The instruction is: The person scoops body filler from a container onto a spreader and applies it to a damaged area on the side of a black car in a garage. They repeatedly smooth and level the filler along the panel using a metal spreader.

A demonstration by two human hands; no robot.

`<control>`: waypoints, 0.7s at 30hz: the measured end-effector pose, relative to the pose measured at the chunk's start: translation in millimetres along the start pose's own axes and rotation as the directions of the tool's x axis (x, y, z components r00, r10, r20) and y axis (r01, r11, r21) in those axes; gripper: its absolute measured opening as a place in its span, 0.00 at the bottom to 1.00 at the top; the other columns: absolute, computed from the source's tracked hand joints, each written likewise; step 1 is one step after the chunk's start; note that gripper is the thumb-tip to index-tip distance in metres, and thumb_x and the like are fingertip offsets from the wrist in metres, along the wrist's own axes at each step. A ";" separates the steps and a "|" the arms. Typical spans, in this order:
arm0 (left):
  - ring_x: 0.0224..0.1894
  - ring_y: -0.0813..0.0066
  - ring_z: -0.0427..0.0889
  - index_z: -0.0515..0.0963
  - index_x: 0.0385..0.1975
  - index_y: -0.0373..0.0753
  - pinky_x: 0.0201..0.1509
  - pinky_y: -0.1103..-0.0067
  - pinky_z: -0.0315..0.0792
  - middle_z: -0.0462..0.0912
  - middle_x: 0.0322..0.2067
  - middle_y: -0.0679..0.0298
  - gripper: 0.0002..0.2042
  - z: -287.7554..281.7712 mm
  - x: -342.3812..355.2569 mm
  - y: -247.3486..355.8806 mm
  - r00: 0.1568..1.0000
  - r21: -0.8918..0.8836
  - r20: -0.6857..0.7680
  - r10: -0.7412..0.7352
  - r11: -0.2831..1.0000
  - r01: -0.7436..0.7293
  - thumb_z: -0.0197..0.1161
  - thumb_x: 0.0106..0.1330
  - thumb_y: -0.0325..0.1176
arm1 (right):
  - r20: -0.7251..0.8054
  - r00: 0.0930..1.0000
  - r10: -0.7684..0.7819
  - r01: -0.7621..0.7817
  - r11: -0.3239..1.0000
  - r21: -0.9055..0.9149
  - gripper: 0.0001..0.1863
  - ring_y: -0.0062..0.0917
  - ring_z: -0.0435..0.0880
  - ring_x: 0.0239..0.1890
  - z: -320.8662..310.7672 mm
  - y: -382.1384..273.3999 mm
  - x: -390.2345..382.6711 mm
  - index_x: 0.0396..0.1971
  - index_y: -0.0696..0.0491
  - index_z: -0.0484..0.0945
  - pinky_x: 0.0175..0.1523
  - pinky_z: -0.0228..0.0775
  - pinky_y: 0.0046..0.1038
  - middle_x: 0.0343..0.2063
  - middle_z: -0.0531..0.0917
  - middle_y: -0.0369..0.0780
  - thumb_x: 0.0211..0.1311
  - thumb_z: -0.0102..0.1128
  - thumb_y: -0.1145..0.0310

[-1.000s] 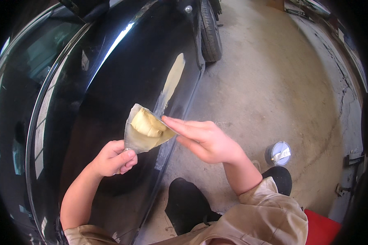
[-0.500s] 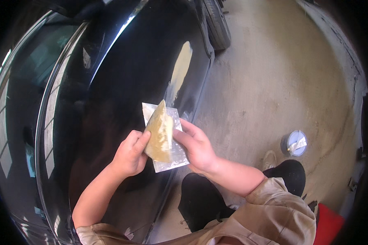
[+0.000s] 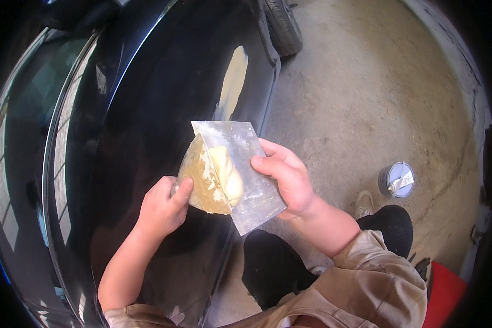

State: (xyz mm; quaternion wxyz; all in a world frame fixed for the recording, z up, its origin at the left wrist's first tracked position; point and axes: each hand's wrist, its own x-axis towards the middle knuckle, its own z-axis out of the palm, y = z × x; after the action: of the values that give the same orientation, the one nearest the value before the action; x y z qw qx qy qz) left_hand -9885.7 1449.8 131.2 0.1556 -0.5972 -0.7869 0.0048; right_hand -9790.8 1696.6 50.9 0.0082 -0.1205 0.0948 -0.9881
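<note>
Left hand (image 3: pixel 163 206) grasps a tan spreader (image 3: pixel 202 177) by its lower edge, fingers clenched on it. Right hand (image 3: pixel 287 177) grips a flat metal plate (image 3: pixel 246 180) at its 3 o'clock edge, thumb on top. A lump of pale putty (image 3: pixel 227 174) sits between spreader and plate. Both are held over a black car panel (image 3: pixel 147 109) bearing a putty patch (image 3: pixel 233 82) at 12 o'clock; an open tin (image 3: pixel 397 179) stands on the concrete floor (image 3: pixel 366 98) at 3 o'clock
</note>
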 end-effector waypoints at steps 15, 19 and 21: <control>0.33 0.80 0.71 0.70 0.46 0.37 0.36 0.82 0.67 0.71 0.34 0.66 0.07 -24.3 -13.8 -6.3 0.720 -0.396 -0.271 -0.639 0.756 0.522 0.52 0.70 0.23 | -0.054 0.771 -0.635 0.471 0.624 -0.624 0.18 0.23 0.79 0.52 -129.6 -82.9 137.5 0.59 0.60 0.69 0.55 0.73 0.28 0.52 0.79 0.41 0.72 0.47 0.74; 0.30 0.81 0.68 0.66 0.47 0.41 0.33 0.83 0.65 0.68 0.35 0.66 0.09 -41.6 -12.2 -20.7 0.660 -0.497 -0.443 -0.606 0.779 0.382 0.51 0.70 0.24 | -0.065 0.758 -0.649 0.388 0.528 -0.755 0.17 0.20 0.81 0.47 -184.8 -97.8 194.0 0.57 0.58 0.73 0.52 0.73 0.25 0.47 0.82 0.39 0.70 0.48 0.75; 0.29 0.82 0.68 0.66 0.48 0.42 0.31 0.85 0.65 0.69 0.35 0.66 0.08 -43.7 -9.1 -25.6 0.686 -0.487 -0.443 -0.577 0.798 0.355 0.51 0.71 0.26 | 0.022 0.704 -0.710 0.314 0.283 -0.906 0.14 0.18 0.82 0.39 -202.9 -103.1 213.1 0.51 0.58 0.78 0.48 0.73 0.24 0.38 0.85 0.36 0.68 0.50 0.75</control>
State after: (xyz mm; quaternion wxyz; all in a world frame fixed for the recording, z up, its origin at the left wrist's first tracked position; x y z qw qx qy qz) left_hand -9896.6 1426.0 175.5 0.2668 -0.3634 -0.8167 -0.3602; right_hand -10045.6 1827.2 -72.6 -0.3986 0.0673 0.5291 -0.7461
